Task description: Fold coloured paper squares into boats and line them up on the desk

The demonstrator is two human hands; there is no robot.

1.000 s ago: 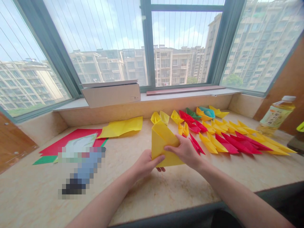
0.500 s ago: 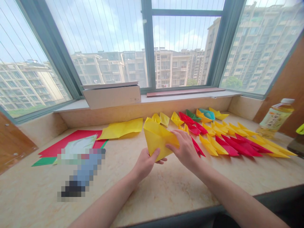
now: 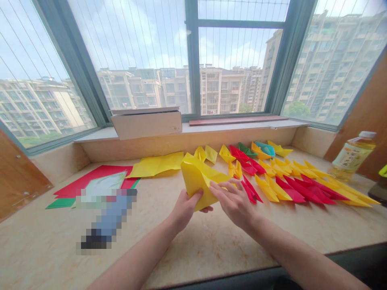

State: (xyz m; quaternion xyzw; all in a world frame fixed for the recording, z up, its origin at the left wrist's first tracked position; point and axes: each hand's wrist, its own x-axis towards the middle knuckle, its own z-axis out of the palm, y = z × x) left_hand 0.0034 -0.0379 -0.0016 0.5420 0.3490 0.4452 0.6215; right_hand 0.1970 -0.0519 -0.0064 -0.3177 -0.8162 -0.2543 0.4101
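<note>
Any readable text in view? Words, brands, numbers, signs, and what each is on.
Nothing legible enough to quote.
Bottle label: large characters, too blurred to read.
White box: small print and a code-like mark at its lower right, too small.
Pixelated object: any text is masked.
Folded yellow paper: no print visible.

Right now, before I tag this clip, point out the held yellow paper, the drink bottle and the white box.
Held yellow paper [image 3: 193,177]: head view, on its front face.
Drink bottle [image 3: 350,156]: head view, on its label.
White box [image 3: 146,125]: head view, on its front side.
</note>
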